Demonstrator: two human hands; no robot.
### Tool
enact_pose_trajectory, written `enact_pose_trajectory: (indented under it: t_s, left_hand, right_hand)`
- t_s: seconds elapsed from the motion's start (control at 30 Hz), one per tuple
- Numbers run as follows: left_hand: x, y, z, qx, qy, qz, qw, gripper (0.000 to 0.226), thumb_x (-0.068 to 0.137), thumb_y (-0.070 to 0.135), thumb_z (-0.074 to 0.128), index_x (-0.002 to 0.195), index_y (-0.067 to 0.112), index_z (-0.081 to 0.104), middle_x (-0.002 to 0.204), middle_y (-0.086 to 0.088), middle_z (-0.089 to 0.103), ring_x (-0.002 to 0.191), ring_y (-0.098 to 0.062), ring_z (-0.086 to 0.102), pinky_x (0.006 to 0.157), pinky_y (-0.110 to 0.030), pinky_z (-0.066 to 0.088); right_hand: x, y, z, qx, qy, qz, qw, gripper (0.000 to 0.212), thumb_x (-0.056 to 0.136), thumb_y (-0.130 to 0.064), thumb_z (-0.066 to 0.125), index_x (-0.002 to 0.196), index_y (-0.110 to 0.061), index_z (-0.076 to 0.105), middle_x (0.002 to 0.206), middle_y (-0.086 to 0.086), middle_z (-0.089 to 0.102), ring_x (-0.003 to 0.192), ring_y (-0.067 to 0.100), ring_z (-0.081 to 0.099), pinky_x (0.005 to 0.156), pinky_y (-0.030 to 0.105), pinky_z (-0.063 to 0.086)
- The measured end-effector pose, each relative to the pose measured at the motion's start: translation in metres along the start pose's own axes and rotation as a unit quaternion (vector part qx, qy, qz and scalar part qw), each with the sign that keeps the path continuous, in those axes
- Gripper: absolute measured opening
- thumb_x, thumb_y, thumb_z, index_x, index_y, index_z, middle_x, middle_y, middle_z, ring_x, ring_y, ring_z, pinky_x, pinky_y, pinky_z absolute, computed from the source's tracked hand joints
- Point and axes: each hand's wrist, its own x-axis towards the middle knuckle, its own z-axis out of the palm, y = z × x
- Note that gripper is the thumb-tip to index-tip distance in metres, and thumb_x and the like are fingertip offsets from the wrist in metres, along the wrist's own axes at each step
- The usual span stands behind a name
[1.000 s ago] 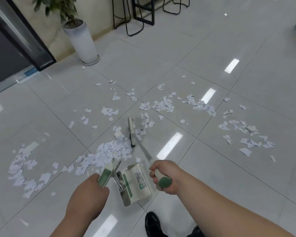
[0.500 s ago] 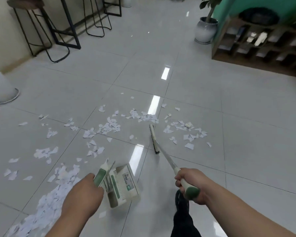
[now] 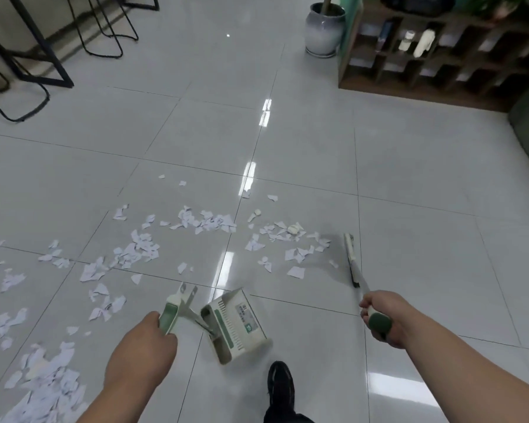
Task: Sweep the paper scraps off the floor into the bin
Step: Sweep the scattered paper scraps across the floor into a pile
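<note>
Standing among paper scraps [image 3: 208, 222] strewn on a glossy grey tiled floor [image 3: 318, 154].
Gripping the dustpan [image 3: 235, 325] handle in the left hand [image 3: 141, 346], the broom [image 3: 350, 257] handle in the right hand [image 3: 382, 315]; broom head blurred just right of the scraps, biggest pile cut off lower left; shelf unit [image 3: 440, 47] and plant pot [image 3: 324, 29] beyond.

Broom head [image 3: 349, 254] motion-blurred, dustpan label [image 3: 246, 315] unreadable, scrap pile [image 3: 43, 389] cut off — bottom-left edge

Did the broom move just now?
Yes. The broom swung right: it was left of the scraps by the paper ball, now it is right of them.
</note>
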Motion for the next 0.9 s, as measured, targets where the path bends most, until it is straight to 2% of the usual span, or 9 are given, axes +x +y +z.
enact_pose_trajectory:
  t_s: [0.13,0.23,0.3,0.4,0.5,0.63,0.73,0.9]
  left_hand:
    - [0.018,0.043,0.027,-0.024,-0.006,-0.036,0.999,0.005,0.084,0.012,0.051,0.079,0.011,0.05,0.07,-0.008,0.061,0.064,-0.026,0.058,0.056,-0.032,0.041]
    - [0.024,0.053,0.048,-0.036,-0.026,-0.075,0.996,0.005,0.085,0.011,0.052,0.081,0.009,0.049,0.073,-0.011,0.06,0.067,-0.029,0.057,0.058,-0.034,0.04]
    - [0.028,0.049,0.056,-0.039,-0.033,-0.097,0.994,0.005,0.086,0.011,0.052,0.082,0.008,0.049,0.073,-0.013,0.06,0.069,-0.031,0.057,0.06,-0.036,0.04]
    - [0.035,0.042,0.056,-0.039,-0.024,-0.114,0.992,0.007,0.087,0.011,0.053,0.082,0.008,0.049,0.073,-0.014,0.059,0.068,-0.03,0.057,0.06,-0.036,0.04]
    - [0.035,0.041,0.06,-0.043,-0.027,-0.112,0.992,0.005,0.087,0.011,0.052,0.083,0.01,0.049,0.074,-0.013,0.06,0.068,-0.03,0.057,0.06,-0.035,0.042]
    - [0.03,0.041,0.066,-0.053,-0.042,-0.119,0.991,0.003,0.088,0.011,0.049,0.087,0.014,0.047,0.075,-0.01,0.061,0.067,-0.028,0.058,0.059,-0.034,0.042]
    - [0.031,0.034,0.062,-0.05,-0.04,-0.12,0.991,0.004,0.089,0.012,0.047,0.089,0.016,0.046,0.075,-0.008,0.062,0.066,-0.026,0.059,0.058,-0.033,0.043]
    - [0.034,0.031,0.064,-0.049,-0.041,-0.115,0.991,0.007,0.087,0.013,0.046,0.086,0.02,0.044,0.075,-0.003,0.061,0.067,-0.022,0.058,0.057,-0.031,0.043]
  right_hand:
    - [0.052,-0.035,-0.023,-0.028,0.003,0.014,0.999,0.015,0.084,-0.003,0.054,0.095,-0.012,0.056,0.061,0.007,0.058,0.04,0.017,0.055,0.048,0.019,0.039]
    - [0.074,-0.048,-0.014,-0.065,-0.017,0.03,0.997,0.014,0.084,-0.005,0.055,0.095,-0.013,0.055,0.07,0.008,0.059,0.041,0.018,0.059,0.046,0.019,0.04]
    - [0.077,-0.051,0.0,-0.095,-0.046,0.033,0.994,0.012,0.084,-0.006,0.053,0.094,-0.013,0.055,0.077,0.01,0.058,0.047,0.021,0.062,0.047,0.019,0.039]
    - [0.063,-0.048,0.03,-0.129,-0.088,0.034,0.987,0.008,0.086,-0.006,0.051,0.09,-0.012,0.054,0.076,0.009,0.056,0.06,0.024,0.059,0.053,0.022,0.036]
    - [0.035,-0.041,0.065,-0.134,-0.133,0.04,0.981,0.008,0.086,-0.006,0.049,0.09,-0.012,0.053,0.068,0.007,0.053,0.053,0.022,0.053,0.053,0.022,0.035]
    - [-0.011,-0.035,0.107,-0.108,-0.196,0.051,0.973,0.01,0.09,-0.002,0.046,0.092,-0.009,0.053,0.066,0.007,0.047,0.052,0.019,0.043,0.041,0.016,0.038]
    - [-0.036,-0.038,0.13,-0.075,-0.235,0.052,0.968,0.012,0.092,0.002,0.046,0.094,-0.007,0.055,0.063,0.007,0.045,0.045,0.017,0.039,0.037,0.016,0.037]
    - [-0.048,-0.053,0.148,-0.04,-0.237,0.026,0.97,0.015,0.09,0.005,0.049,0.098,-0.003,0.058,0.061,0.008,0.046,0.04,0.015,0.039,0.037,0.019,0.034]
